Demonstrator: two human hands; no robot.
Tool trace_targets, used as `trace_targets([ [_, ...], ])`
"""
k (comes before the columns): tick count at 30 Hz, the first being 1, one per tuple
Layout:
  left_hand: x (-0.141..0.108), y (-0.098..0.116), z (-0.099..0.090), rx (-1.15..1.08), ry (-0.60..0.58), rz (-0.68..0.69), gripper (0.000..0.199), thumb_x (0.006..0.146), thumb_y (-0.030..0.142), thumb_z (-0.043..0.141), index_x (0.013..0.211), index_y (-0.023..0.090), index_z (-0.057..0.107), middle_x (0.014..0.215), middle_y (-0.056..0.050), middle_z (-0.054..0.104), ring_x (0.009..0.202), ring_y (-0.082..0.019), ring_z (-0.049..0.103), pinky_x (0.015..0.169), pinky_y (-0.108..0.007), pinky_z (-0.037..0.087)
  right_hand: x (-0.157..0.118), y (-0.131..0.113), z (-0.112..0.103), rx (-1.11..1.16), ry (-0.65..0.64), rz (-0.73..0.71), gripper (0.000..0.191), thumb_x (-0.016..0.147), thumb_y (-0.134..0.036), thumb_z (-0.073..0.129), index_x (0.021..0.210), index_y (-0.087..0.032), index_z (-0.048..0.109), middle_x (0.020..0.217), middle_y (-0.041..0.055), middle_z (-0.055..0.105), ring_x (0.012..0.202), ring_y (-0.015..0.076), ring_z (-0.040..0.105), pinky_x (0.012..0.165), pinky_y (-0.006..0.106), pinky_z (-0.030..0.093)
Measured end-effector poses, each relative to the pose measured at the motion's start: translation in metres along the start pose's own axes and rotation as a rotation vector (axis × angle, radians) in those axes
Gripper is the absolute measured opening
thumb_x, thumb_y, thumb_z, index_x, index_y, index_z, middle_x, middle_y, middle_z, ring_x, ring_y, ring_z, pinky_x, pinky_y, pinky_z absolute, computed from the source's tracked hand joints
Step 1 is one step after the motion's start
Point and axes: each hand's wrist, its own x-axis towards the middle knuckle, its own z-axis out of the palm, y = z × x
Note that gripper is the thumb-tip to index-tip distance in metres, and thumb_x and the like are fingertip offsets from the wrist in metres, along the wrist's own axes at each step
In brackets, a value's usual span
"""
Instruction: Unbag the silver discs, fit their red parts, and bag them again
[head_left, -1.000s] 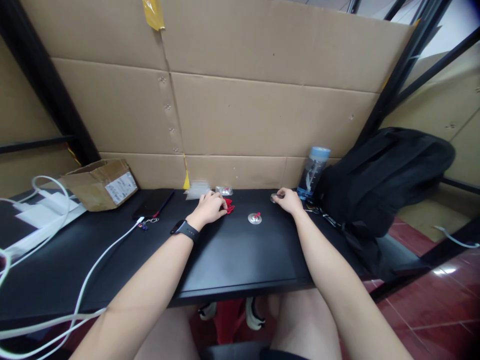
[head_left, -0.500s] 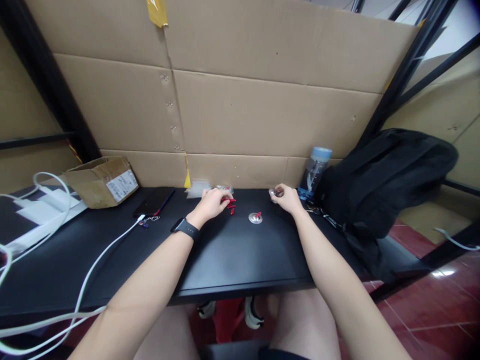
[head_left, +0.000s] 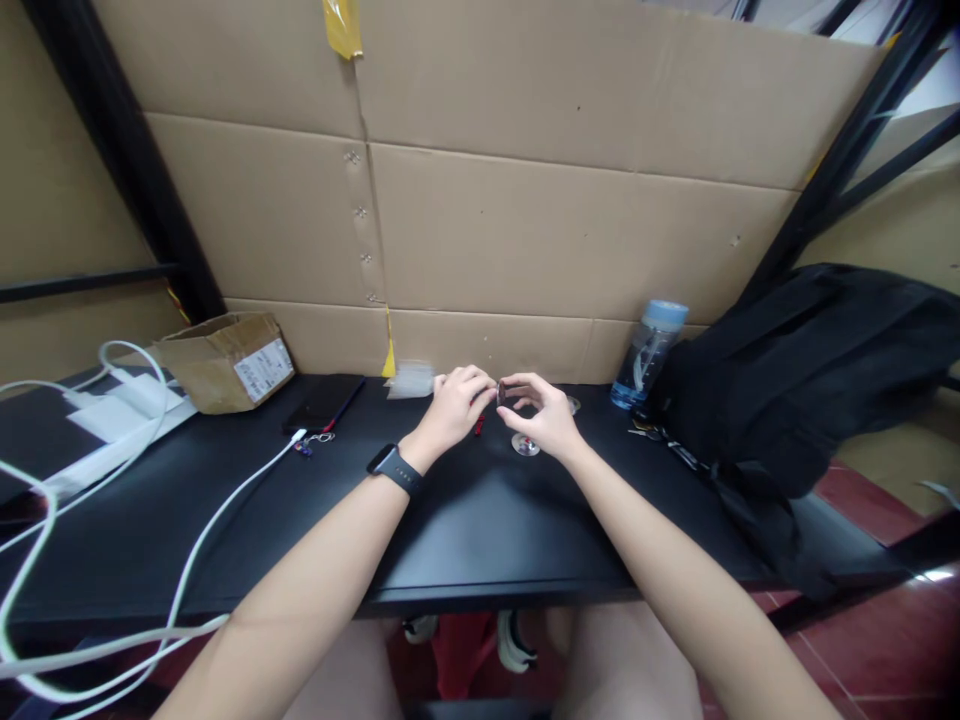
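Observation:
My right hand pinches a small dark round disc, held edge-on above the table. The fingertips of my left hand meet the disc from the other side. They are pressed together, and whatever they hold is hidden. Below the hands lies a small red piece on the black table. A shiny round dish with something red in it sits just under my right hand. Behind that hand, another small shiny round item shows in part.
Clear plastic bags lie left of my left hand. Farther left are a phone, a cardboard box and white cables. A water bottle and a black backpack stand at the right.
My right hand has moved left with the round item, and my left hand has left the red pieces; the two now meet in the middle. The view has shifted slightly left.

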Motion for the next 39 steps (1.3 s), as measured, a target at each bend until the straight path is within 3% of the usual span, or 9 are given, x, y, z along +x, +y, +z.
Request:
trace_targets([
  [24, -0.001, 0.006, 0.003, -0.251, 0.119, -0.011, 0.009, 0.092, 0.026, 0.063, 0.092, 0.024, 0.071, 0.103, -0.004, 0.068, 0.102, -0.023, 0.062, 0.096, -0.037, 0.047, -0.001, 0.001, -0.001, 0.161, -0.01, 0.037, 0.042, 0.075, -0.031, 0.082, 0.113, -0.023, 0.066, 0.118, 0.0101, 0.072, 0.103, 0.0251, 0.073, 0.08, 0.035, 0.061],
  [30, -0.002, 0.006, 0.014, -0.322, 0.14, -0.092, 0.01, 0.092, 0.027, 0.062, 0.091, 0.023, 0.071, 0.103, -0.005, 0.071, 0.103, -0.023, 0.064, 0.097, -0.037, 0.048, -0.001, 0.002, -0.002, 0.137, -0.008, 0.027, 0.041, 0.075, -0.033, 0.082, 0.111, -0.024, 0.066, 0.123, 0.0103, 0.071, 0.106, 0.0248, 0.072, 0.084, 0.037, 0.061],
  [35, -0.003, 0.003, 0.026, -0.522, 0.1, -0.195, 0.017, 0.094, 0.032, 0.059, 0.095, 0.02, 0.072, 0.102, -0.006, 0.072, 0.095, -0.022, 0.067, 0.084, -0.033, 0.052, -0.001, 0.002, -0.003, 0.125, 0.011, 0.034, 0.04, 0.072, -0.036, 0.085, 0.105, -0.023, 0.067, 0.125, 0.0101, 0.071, 0.107, 0.0252, 0.072, 0.087, 0.037, 0.06],
  [39, -0.002, 0.004, 0.022, -0.497, 0.119, -0.15, 0.012, 0.091, 0.029, 0.064, 0.091, 0.02, 0.073, 0.1, -0.006, 0.072, 0.096, -0.022, 0.066, 0.087, -0.034, 0.052, 0.0, 0.007, -0.003, 0.169, -0.001, 0.113, 0.033, 0.075, -0.045, 0.083, 0.094, -0.023, 0.067, 0.118, 0.0094, 0.073, 0.1, 0.0247, 0.073, 0.088, 0.04, 0.06],
])
